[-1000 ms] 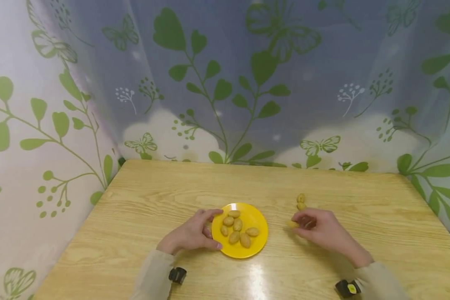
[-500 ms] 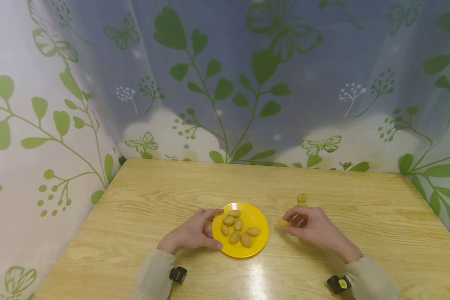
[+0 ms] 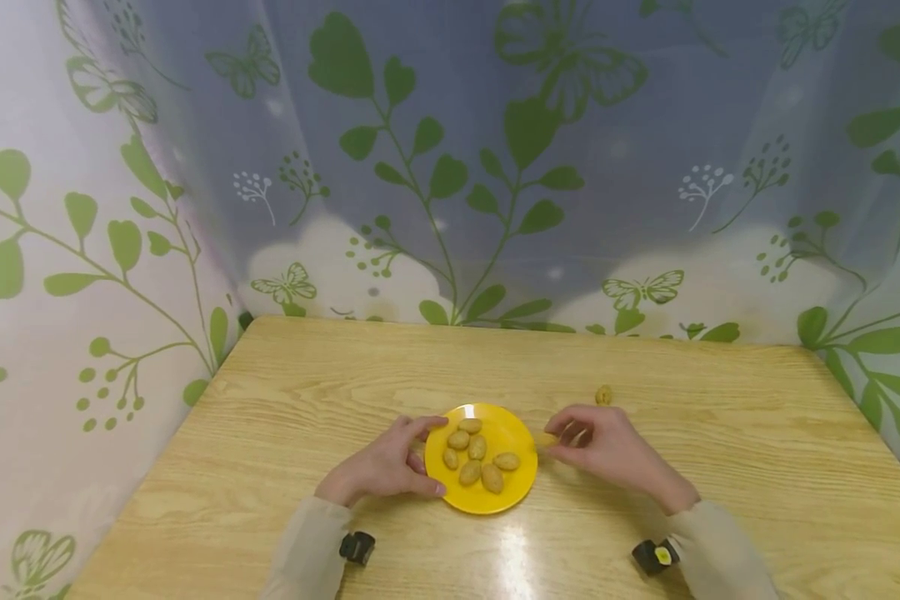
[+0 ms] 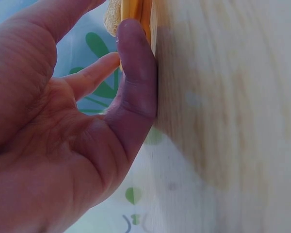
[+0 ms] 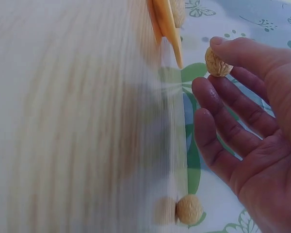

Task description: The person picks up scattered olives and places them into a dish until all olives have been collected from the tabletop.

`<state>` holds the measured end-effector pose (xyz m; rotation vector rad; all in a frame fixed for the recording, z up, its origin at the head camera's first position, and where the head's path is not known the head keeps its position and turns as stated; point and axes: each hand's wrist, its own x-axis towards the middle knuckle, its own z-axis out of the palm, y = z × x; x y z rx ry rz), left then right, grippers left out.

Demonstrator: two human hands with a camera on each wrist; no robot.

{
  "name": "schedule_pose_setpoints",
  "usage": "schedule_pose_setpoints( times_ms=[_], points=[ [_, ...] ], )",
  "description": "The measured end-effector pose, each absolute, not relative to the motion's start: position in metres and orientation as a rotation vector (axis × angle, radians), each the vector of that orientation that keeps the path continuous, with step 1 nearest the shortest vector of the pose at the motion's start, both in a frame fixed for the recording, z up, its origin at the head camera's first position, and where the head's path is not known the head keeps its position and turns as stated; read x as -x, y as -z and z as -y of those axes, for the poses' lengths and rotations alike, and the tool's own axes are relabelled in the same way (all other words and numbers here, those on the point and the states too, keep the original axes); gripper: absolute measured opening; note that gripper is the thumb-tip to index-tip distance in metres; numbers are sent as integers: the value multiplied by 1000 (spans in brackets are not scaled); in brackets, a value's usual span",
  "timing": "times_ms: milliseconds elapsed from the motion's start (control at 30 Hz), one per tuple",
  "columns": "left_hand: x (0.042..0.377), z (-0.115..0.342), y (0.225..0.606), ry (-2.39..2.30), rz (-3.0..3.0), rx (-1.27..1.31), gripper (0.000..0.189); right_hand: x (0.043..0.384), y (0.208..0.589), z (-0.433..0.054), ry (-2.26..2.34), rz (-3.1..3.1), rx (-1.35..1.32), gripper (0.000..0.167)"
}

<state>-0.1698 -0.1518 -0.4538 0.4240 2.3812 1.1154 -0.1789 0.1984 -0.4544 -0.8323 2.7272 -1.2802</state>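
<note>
Head view is showing a left hand [image 3: 382, 462] steadying a yellow plate [image 3: 512, 435] on a wood-grain worktop [image 3: 307, 367], its thumb and fingers spreading wide along the near-left part of the rim, probably so that the light-looking dish is not sliding. Seven walnuts [image 3: 470, 472] are lying in a loose group on the plate, most of them sitting toward its left and lower half, and the raised edge is likely keeping such rounded shells from rolling off. On the other side, a right hand [image 3: 607, 446] is pinching one walnut [image 5: 218, 62] just beside the plate's right rim; the right wrist view is showing this grip as narrow, thumb on one side and fingertips on the other, which seems to be suiting a small, rough, round shell. Another walnut [image 3: 603, 395] is resting on the worktop, a little beyond the right knuckles and well apart from the plate. As for pose, both forearms are reaching in from the near edge and angling toward each other, palms facing inward. The left fingers are staying relaxed rather than clamping, while the right hand's lower fingers are curving loosely without touching the nut, apparently hovering clear of the worktop.
</note>
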Motion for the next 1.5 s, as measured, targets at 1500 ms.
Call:
schedule_pose_setpoints(
  times_ms=[1500],
  points=[
    [169, 151, 453, -1118, -2393, -413, 89, 195, 457, -142, 1156, -2585, 826, 16]
  ],
)
